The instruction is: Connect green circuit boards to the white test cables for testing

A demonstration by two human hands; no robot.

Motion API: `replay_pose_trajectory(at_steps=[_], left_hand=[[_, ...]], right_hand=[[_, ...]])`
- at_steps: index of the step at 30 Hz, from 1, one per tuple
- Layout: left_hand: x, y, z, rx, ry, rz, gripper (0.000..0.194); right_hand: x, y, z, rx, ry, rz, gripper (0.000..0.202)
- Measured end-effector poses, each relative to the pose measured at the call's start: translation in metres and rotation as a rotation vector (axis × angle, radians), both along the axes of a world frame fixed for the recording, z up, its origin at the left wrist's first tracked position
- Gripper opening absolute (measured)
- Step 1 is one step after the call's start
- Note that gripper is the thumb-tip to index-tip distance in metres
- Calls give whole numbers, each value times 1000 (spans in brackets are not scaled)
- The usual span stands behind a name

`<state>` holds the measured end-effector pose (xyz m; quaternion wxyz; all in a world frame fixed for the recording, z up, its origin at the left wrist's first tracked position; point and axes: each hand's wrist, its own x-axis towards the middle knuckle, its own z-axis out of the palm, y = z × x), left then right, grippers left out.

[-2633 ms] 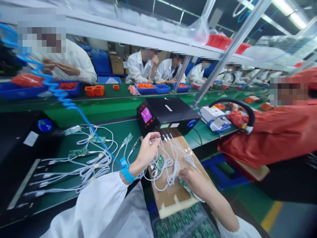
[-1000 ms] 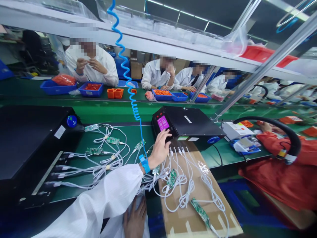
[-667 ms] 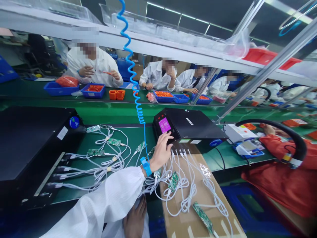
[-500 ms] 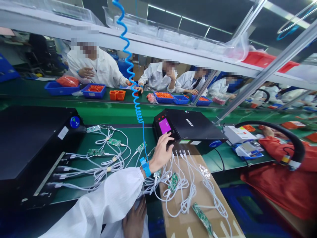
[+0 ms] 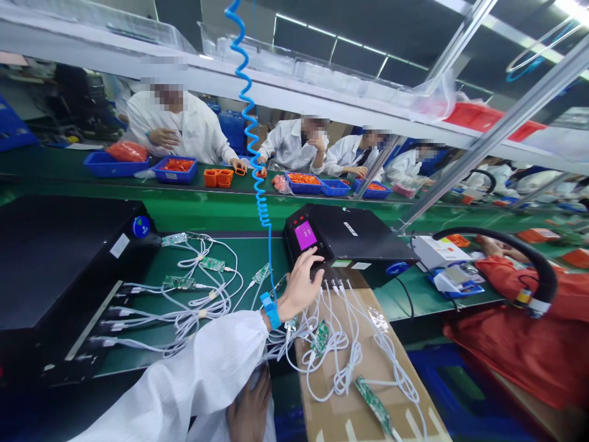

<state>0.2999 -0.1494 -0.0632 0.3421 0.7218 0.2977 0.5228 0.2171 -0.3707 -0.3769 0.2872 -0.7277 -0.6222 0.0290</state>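
Observation:
My left hand [image 5: 301,283], with a blue wristband [image 5: 270,310] clipped to a coiled blue cord, reaches to the black tester box [image 5: 363,236]. Its fingers are spread, the tips on the front panel just below the lit purple screen [image 5: 305,236]. Low in the view, in shadow and partly behind my left sleeve, my right hand [image 5: 251,405] lies against white cloth with its fingers stretched; nothing shows in it. White cables [image 5: 343,344] run from the box's front to green circuit boards [image 5: 373,402] on a cardboard box [image 5: 329,390].
On the left stands a larger black box [image 5: 69,258], its cables tangled among more circuit boards [image 5: 179,282]. A person in a red sleeve [image 5: 524,276] sits at right, near a black flexible hose [image 5: 510,242]. Co-workers sit opposite behind blue bins [image 5: 172,175]. A shelf [image 5: 276,89] crosses above.
The view has shifted slightly. My left hand keeps its place at the panel, and the writing on the purple screen looks different. Across the bench, a co-worker's hand has moved a little by an orange frame.

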Motion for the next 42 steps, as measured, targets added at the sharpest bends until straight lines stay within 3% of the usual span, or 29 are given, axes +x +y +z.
replay_pose_trajectory(at_steps=[4,21,25,32,36,39,42], left_hand=[[0,0,0,4,-1,-3,28],[-3,-1,2,-43,-19,-47,30],[-9,1,7,-52,-12,-86,30],[-31,6,13,-155,8,-137,26],[-48,13,9,-180,8,-125,24],[-61,17,4,-211,48,-133,23],[-71,19,0,-266,98,-156,24]], right_hand=[[-7,-3,-23,17,-2,-120,57],[4,-5,-28,-79,-22,-81,70],[8,-4,-43,-47,-108,-51,63],[-8,10,-52,46,-263,-227,45],[-6,18,-68,190,-262,-276,37],[-2,21,-85,326,-207,-292,49],[0,21,-97,313,-84,-288,79]])
